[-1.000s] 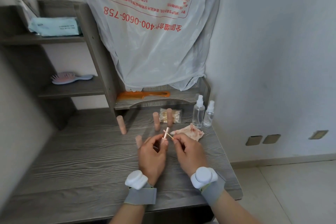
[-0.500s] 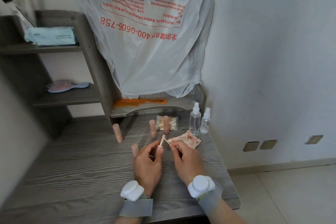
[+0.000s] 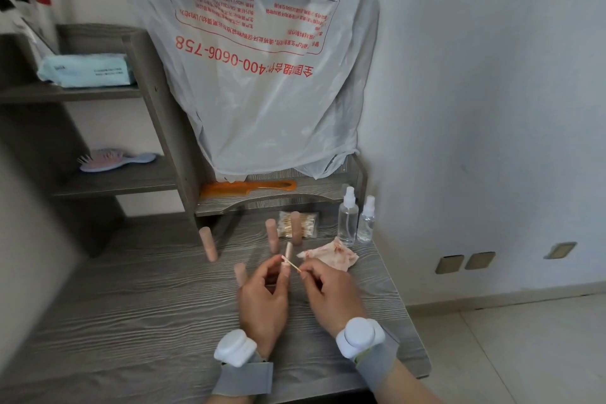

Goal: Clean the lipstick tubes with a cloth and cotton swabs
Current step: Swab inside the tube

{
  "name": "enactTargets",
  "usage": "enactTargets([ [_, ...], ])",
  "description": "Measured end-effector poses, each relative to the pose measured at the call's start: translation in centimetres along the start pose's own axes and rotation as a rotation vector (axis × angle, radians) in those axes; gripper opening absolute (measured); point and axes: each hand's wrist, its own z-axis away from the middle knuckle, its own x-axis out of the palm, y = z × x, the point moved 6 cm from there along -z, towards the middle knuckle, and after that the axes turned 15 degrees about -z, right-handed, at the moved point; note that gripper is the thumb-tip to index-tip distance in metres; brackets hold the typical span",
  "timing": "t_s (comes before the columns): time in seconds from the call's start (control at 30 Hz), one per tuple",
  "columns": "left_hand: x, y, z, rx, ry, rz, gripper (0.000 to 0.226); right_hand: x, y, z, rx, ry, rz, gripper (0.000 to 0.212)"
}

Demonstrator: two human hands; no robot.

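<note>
Left hand (image 3: pixel 262 298) fingers grip lipstick tube (image 3: pixel 288 252); right hand (image 3: pixel 331 292) pinches cotton swab (image 3: pixel 291 263) (tip touching tube).

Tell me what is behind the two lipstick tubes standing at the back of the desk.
Behind the two lipstick tubes lies a clear packet of cotton swabs, flat under the shelf. The right tube covers its middle, so the contents there cannot be seen.

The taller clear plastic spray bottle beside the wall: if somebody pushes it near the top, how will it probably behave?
The taller clear plastic spray bottle is narrow and upright, so a high push would likely tip it, probably against the smaller clear spray bottle close beside it. It looks mostly empty, so probably light. Its smooth round body may then roll on the grey wooden desk.
</note>
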Motion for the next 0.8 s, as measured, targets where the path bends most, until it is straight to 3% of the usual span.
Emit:
enactTargets([
  [0.8,0.31,-0.53,0.03,-0.038,-0.009,0.031,0.025,-0.05,0.79,-0.16,0.029,0.042,0.006,0.009],
])
